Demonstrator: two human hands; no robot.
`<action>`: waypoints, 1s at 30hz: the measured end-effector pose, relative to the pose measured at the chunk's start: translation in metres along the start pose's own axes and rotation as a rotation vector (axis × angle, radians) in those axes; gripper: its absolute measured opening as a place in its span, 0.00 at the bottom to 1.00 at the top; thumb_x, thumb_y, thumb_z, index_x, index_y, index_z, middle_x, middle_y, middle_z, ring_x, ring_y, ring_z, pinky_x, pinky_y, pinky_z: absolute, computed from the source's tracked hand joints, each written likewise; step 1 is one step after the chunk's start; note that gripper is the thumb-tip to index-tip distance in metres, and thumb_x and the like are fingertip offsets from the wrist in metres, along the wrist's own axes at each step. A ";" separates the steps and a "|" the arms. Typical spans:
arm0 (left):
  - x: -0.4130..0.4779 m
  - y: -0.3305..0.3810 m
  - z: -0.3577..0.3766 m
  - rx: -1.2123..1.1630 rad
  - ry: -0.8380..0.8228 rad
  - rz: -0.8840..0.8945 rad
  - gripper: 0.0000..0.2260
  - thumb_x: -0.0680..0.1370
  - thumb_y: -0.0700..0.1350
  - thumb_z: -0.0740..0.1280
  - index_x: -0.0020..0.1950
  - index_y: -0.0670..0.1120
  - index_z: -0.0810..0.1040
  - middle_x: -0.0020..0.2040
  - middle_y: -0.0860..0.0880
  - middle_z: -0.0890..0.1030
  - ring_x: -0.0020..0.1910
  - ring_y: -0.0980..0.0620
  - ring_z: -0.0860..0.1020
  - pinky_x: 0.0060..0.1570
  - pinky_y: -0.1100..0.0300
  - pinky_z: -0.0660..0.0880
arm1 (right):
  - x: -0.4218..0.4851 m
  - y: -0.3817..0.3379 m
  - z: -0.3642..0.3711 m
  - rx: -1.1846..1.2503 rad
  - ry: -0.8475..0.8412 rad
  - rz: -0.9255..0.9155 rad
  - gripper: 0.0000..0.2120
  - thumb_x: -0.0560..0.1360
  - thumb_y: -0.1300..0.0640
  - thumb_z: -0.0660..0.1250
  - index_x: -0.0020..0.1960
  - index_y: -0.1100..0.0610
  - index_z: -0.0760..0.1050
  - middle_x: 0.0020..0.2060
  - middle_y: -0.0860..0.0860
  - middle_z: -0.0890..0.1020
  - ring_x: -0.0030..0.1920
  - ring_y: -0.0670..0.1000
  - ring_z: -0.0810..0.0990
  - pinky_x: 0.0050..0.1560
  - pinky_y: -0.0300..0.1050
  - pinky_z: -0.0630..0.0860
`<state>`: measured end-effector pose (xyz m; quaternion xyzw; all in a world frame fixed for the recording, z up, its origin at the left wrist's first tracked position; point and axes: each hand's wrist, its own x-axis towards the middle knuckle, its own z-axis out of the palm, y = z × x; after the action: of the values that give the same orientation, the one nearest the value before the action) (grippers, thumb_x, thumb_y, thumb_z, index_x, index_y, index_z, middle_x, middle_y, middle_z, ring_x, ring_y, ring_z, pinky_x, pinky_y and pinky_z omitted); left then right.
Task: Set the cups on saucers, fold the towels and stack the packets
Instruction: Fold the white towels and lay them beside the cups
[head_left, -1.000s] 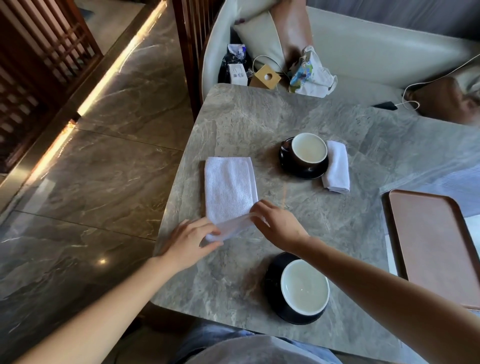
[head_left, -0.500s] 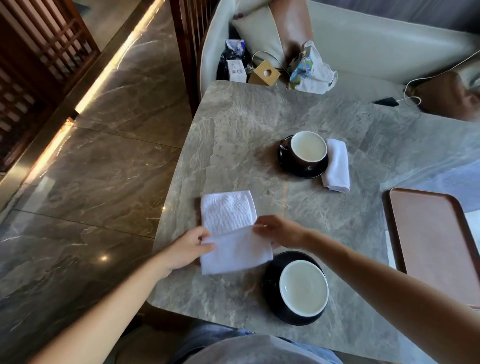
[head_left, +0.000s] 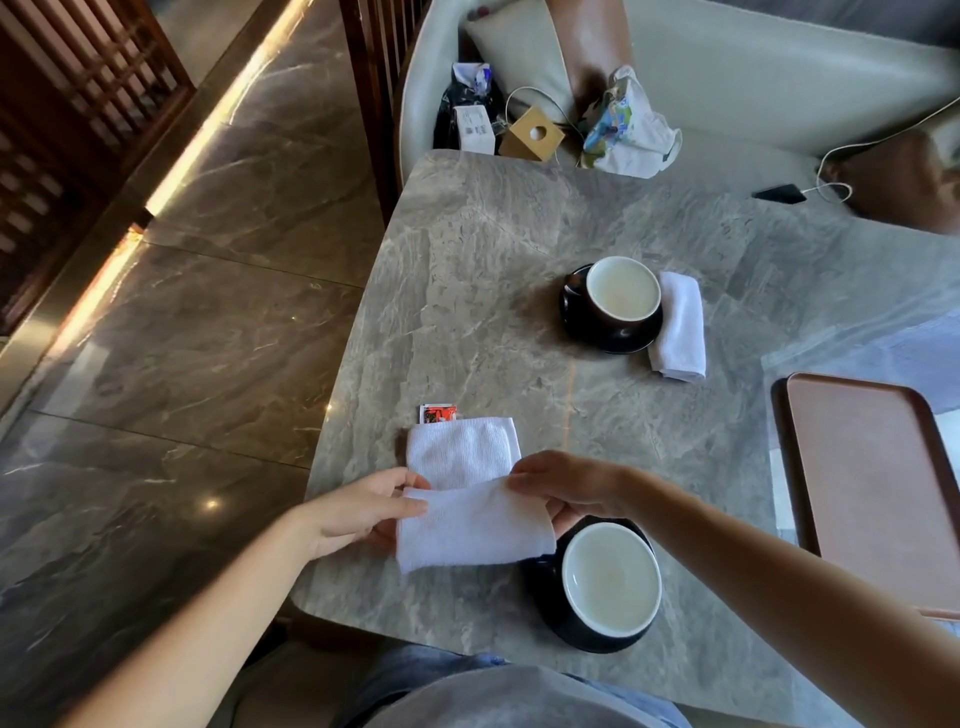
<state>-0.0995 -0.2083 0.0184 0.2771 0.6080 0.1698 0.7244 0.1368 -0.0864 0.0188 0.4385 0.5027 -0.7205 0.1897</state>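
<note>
The grey marble table (head_left: 493, 270) fills the view, and off on its right edge lies a long pinkish-brown tray (head_left: 872, 478), bare on top. Next down in size, the white towel (head_left: 467, 499) near the front left corner: its far half lies flat on the stone, its near half is lifted and doubled back toward the person. The left hand (head_left: 353, 512) pinches the towel's left edge between thumb and fingers, and the right hand (head_left: 566, 486) pinches the right edge, fingers curled under the cloth. Right beside that hand sits the near cup (head_left: 610, 579), pale inside, on its black saucer (head_left: 550, 618). Across the table, the far cup (head_left: 622, 288) stands on its own dark saucer (head_left: 608, 338), and a second towel (head_left: 680, 327), already folded, lies touching that saucer's right side. Smallest of all, a red and white packet (head_left: 438, 413) peeks out from under the held towel's far edge.
</note>
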 end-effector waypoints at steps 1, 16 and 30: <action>0.003 0.002 0.001 0.004 0.054 0.023 0.10 0.77 0.45 0.65 0.58 0.47 0.74 0.48 0.52 0.78 0.43 0.59 0.76 0.36 0.68 0.72 | 0.001 0.000 -0.001 0.006 0.035 -0.014 0.08 0.80 0.55 0.59 0.51 0.56 0.75 0.40 0.53 0.82 0.38 0.50 0.84 0.35 0.44 0.81; 0.056 0.010 0.005 -0.077 0.574 0.240 0.05 0.78 0.40 0.63 0.47 0.38 0.75 0.40 0.44 0.75 0.41 0.51 0.71 0.37 0.61 0.64 | 0.046 -0.011 -0.006 -0.298 0.682 -0.297 0.06 0.77 0.58 0.63 0.50 0.60 0.76 0.46 0.55 0.81 0.44 0.56 0.80 0.41 0.52 0.79; 0.088 -0.002 -0.004 0.008 0.693 0.196 0.13 0.77 0.46 0.64 0.34 0.46 0.67 0.29 0.51 0.66 0.31 0.52 0.64 0.35 0.57 0.59 | 0.070 -0.005 -0.008 -0.377 0.778 -0.207 0.08 0.74 0.53 0.64 0.50 0.54 0.75 0.41 0.51 0.81 0.41 0.54 0.79 0.39 0.50 0.76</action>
<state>-0.0861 -0.1579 -0.0527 0.2629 0.7886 0.3202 0.4544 0.0994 -0.0653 -0.0367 0.5820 0.7005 -0.4129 -0.0100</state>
